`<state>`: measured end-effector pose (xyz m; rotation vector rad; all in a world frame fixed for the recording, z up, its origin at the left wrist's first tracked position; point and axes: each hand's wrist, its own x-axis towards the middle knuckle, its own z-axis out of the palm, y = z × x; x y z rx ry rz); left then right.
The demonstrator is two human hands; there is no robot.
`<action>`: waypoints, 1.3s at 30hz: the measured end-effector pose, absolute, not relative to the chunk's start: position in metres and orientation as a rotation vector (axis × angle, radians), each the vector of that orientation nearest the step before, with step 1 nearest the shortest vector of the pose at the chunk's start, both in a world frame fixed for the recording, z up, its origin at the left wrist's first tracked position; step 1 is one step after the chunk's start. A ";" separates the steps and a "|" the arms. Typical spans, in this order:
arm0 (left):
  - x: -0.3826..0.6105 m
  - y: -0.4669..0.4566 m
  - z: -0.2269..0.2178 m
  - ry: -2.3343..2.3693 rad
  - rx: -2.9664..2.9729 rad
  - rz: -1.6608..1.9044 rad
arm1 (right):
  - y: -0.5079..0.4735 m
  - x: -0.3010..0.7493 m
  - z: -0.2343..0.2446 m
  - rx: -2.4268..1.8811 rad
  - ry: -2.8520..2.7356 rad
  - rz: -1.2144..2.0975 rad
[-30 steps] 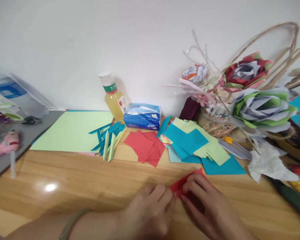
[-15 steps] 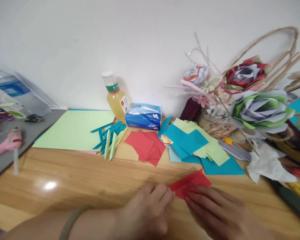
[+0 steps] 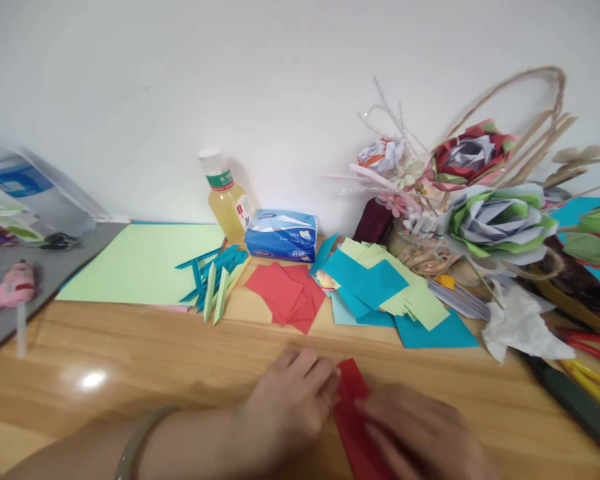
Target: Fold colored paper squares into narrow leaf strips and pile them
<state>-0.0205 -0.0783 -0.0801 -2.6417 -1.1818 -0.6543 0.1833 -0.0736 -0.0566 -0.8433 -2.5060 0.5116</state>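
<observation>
One oblong red paper sheet (image 3: 352, 417) is being touched between the curled left hand (image 3: 296, 392) and loosely extended right hand (image 3: 417, 427), any pinch hidden; light, crease-prone handling is being expected, edge grips favoured.

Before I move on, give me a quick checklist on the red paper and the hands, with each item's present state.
1. Left hand at the left edge of the folded red paper: ok.
2. Right hand over the paper: ok, though blurred.
3. Whole paper in view: not ok; its near end runs out of the picture.
4. Crease pressed flat: cannot tell; blur and the right hand hide it.
5. Spare red sheets apart from the hands: ok.
</observation>
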 end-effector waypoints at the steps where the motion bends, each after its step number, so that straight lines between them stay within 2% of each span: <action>1: -0.021 -0.079 -0.081 -1.176 -2.644 -0.652 | -0.072 0.184 -0.060 -0.983 -2.427 0.464; 5: -0.022 -0.079 -0.081 -1.178 -2.650 -0.630 | -0.064 0.180 -0.071 -1.233 -2.329 0.317; 13: -0.020 -0.077 -0.080 -1.173 -2.613 -0.664 | -0.063 0.174 -0.078 -1.137 -2.366 0.247; 18: -0.021 -0.075 -0.079 -1.165 -2.587 -0.651 | -0.064 0.173 -0.076 -1.219 -2.372 0.124; 22: -0.021 -0.075 -0.078 -1.148 -2.586 -0.637 | -0.064 0.172 -0.077 -1.172 -2.377 0.200; 29: -0.021 -0.073 -0.077 -1.161 -2.594 -0.612 | -0.066 0.174 -0.079 -0.985 -2.395 0.008; 39: -0.024 -0.074 -0.080 -1.142 -2.605 -0.508 | -0.066 0.178 -0.075 -0.806 -2.470 0.066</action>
